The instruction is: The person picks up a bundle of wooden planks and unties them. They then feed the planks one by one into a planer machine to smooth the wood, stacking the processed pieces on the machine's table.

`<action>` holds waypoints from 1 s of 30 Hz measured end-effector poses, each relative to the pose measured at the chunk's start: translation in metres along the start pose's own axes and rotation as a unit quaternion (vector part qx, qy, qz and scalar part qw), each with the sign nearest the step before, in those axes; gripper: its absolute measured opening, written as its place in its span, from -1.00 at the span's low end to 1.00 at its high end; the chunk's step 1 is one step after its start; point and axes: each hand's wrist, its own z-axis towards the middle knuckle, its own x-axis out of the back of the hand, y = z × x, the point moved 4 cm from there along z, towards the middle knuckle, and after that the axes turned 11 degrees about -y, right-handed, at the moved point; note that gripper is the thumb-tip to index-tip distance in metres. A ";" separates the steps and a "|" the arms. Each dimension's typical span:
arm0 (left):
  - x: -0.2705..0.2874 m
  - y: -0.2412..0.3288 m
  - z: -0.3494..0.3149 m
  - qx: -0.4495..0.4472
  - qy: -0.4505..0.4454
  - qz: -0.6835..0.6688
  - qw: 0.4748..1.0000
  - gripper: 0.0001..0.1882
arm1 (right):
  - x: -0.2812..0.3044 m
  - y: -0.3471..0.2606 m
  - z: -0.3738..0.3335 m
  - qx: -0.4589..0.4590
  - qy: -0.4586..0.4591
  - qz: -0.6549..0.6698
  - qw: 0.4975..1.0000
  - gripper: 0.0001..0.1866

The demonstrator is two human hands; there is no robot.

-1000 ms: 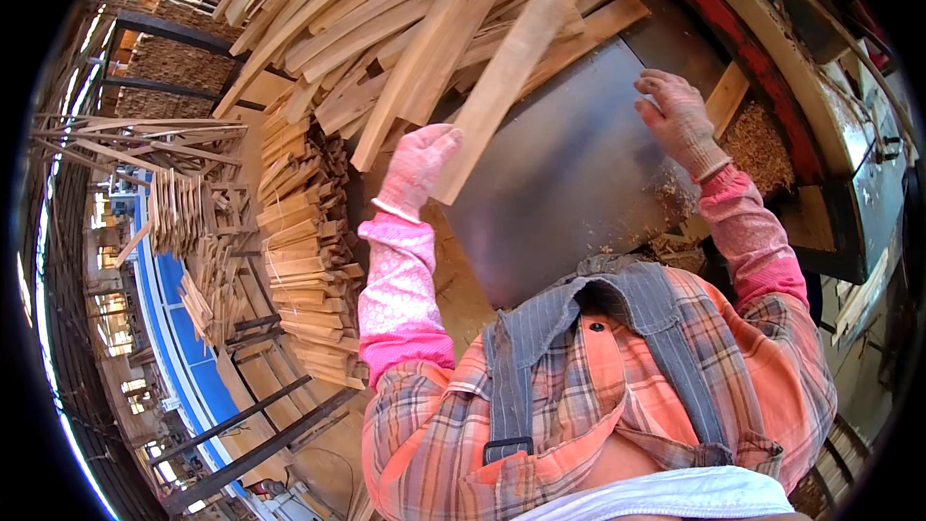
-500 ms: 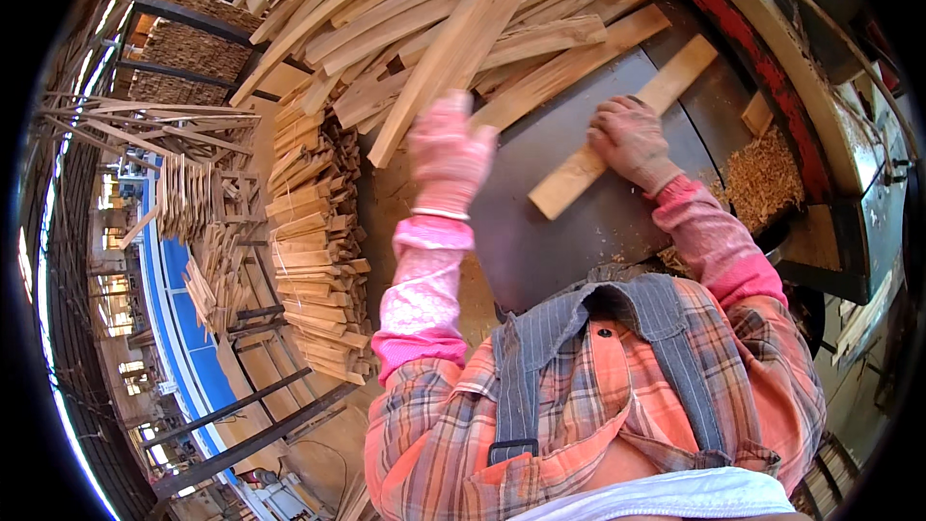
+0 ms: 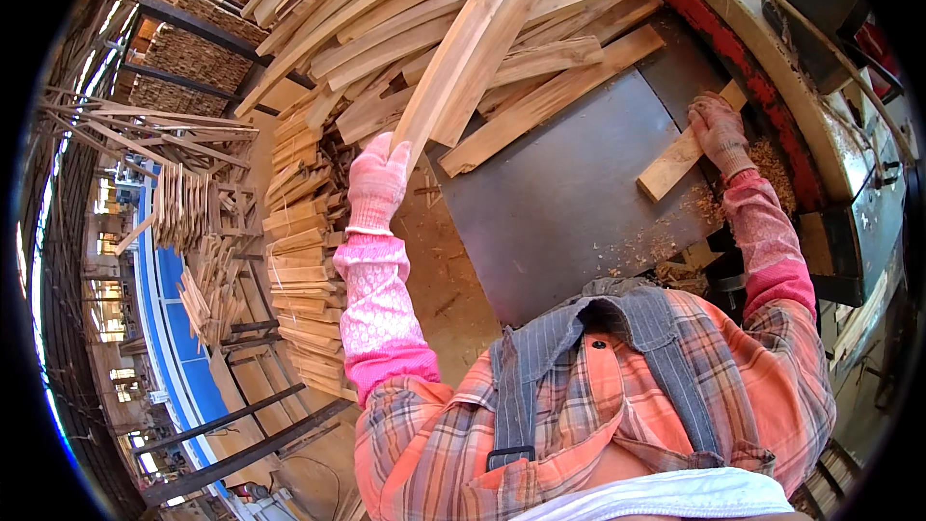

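My left hand (image 3: 378, 183), in a pink glove, is closed on the near end of a long pale wooden board (image 3: 461, 53). This board slants up and away over the pile, beside another long board (image 3: 506, 39). My right hand (image 3: 720, 135), in a worn, dusty glove, lies over a shorter wooden board (image 3: 669, 172) at the right of the grey metal table (image 3: 559, 203). Its fingers curl over the board, hiding the middle; the near end shows clearly. The far end reaches toward the red-edged machine part (image 3: 738, 53).
A large pile of boards (image 3: 386, 24) covers the table's far left side. Bundled wood strips (image 3: 304, 222) stand at my left. Wood shavings (image 3: 772, 174) lie by the machine at the right, with sawdust on the table's near right. A blue-and-white structure (image 3: 183, 328) runs along the far left.
My right hand and the shorter board have moved right, toward the red-edged part. My left hand has shifted left and taken hold of a long board's end. That board now shows beside another.
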 end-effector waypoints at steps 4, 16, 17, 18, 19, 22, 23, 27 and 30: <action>-0.025 0.037 -0.034 -0.112 0.022 -0.050 0.992 -0.61 | 0.007 -0.017 -0.010 0.042 0.073 0.017 0.996 -0.80; -0.188 0.122 -0.082 -0.316 -0.128 0.257 0.904 -0.51 | -0.015 -0.185 -0.003 0.116 -0.089 0.023 0.989 -0.67; -0.186 0.136 -0.085 -0.329 -0.191 0.249 0.891 -0.49 | -0.026 -0.182 -0.006 0.081 -0.140 0.014 0.987 -0.67; -0.176 0.138 -0.081 -0.362 -0.183 0.221 0.887 -0.42 | -0.032 -0.174 -0.013 0.105 -0.106 0.030 0.988 -0.68; -0.165 0.133 -0.071 -0.391 -0.084 0.206 0.893 -0.38 | -0.038 -0.163 -0.015 0.115 -0.090 0.037 0.989 -0.70; -0.119 0.128 -0.013 -0.229 0.076 0.290 0.926 -0.19 | -0.037 -0.118 -0.022 0.113 -0.037 0.033 0.992 -0.71; -0.100 0.118 0.012 -0.170 0.089 0.325 0.926 -0.06 | -0.035 -0.100 -0.022 0.111 -0.008 0.035 0.993 -0.72; -0.080 0.088 0.067 0.047 -0.033 0.340 0.939 -0.01 | -0.013 -0.038 -0.025 0.058 -0.025 0.019 0.998 -0.74; -0.081 0.086 0.064 0.026 -0.012 0.299 0.954 -0.07 | -0.010 -0.021 -0.017 0.026 -0.057 -0.003 0.998 -0.73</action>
